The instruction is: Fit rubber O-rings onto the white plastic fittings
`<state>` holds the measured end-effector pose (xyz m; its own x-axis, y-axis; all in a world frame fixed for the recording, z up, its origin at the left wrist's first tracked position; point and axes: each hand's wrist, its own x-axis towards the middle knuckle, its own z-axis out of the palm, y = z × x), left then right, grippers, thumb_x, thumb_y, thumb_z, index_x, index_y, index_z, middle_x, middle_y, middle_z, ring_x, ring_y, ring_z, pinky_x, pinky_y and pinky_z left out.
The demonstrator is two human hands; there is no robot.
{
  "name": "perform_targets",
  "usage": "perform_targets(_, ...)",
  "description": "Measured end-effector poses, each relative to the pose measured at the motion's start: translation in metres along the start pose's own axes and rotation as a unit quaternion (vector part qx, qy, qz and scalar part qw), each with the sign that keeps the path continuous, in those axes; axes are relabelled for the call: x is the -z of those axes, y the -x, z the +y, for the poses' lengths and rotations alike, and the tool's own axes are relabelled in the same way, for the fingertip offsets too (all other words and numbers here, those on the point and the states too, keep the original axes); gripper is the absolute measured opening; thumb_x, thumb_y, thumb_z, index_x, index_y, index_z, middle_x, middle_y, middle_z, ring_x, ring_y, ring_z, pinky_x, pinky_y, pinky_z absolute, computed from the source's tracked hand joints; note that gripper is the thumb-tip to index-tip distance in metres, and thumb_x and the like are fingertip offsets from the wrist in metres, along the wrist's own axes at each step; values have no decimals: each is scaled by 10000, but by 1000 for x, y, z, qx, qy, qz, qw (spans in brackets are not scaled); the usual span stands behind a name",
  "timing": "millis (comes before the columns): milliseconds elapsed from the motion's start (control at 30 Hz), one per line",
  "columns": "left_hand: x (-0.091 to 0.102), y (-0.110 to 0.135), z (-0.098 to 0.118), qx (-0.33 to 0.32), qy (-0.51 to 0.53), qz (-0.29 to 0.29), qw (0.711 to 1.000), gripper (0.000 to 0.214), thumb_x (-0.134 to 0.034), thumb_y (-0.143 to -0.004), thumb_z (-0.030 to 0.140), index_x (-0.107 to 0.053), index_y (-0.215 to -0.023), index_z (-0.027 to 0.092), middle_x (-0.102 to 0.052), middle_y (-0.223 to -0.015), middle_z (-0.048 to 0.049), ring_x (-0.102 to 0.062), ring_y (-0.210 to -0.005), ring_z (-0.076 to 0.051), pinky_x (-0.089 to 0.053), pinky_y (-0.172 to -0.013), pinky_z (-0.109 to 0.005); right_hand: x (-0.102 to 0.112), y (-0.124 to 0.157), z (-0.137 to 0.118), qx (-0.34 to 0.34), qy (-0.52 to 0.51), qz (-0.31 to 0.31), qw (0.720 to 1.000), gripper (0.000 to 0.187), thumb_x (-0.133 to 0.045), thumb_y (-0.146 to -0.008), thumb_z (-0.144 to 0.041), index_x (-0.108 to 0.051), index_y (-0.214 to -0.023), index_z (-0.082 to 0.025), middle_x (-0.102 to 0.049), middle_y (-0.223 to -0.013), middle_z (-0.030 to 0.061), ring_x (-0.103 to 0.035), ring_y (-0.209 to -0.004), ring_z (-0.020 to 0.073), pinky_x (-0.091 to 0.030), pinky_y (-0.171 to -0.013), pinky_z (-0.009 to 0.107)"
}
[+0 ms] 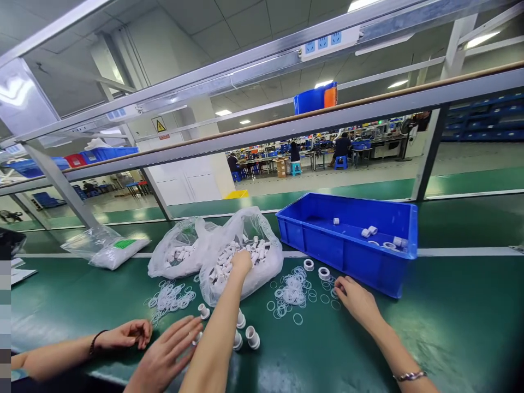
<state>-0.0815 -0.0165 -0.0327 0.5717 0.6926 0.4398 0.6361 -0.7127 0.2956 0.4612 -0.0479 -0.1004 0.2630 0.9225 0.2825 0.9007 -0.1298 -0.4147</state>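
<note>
- White plastic fittings (pixel 260 251) are heaped in a plastic bag (pixel 273 273) at mid-frame; they are judged light, stiff and slightly slippery, best gripped around the barrel.
- The left hand (pixel 242 262) is sunk among them (its grasp cannot be told, the fingertips being hidden).
- The right hand (pixel 357 299), right of centre, is held with fingers bent beside thin rings (pixel 295 289), presumably flexible; whether one is pinched cannot be told.
- A green tabletop (pixel 311 355) is shared with a co-worker's hands (pixel 167 349), lower left.
- Seated people (pixel 343 146) are seen upper right.

Socket strip (pixel 331 42) overhead, yellow warning sign (pixel 159 125) (a triangle), blue bin (pixel 308 101) on the shelf (pixel 368 107)
</note>
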Motion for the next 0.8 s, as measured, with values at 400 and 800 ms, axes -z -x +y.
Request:
perform_targets(400,-67,-148,134,83,358,47,929,267,-591,-876,480,-544,-831,221,-650,-863,-25,-622,-825,-153,-531,-773,-275,-8,7,-17,116,-49,-26,992,221,-429,-941,-314,-635,-1005,-266,-638,-987,25,-634,-774,192,-404,-625,302)
perform_targets(800,-173,-137,192,188,631,-82,748,691,-756,-780,428,-434,-1334,170,-569,-921,-22,-697,-847,-223,-570,-836,-414,7,10,-50,123,-204,-73,969,206,-492,-968,-368,-602,-867,-225,-584,-785,-17,-511,-689,148,-396,-632,256)
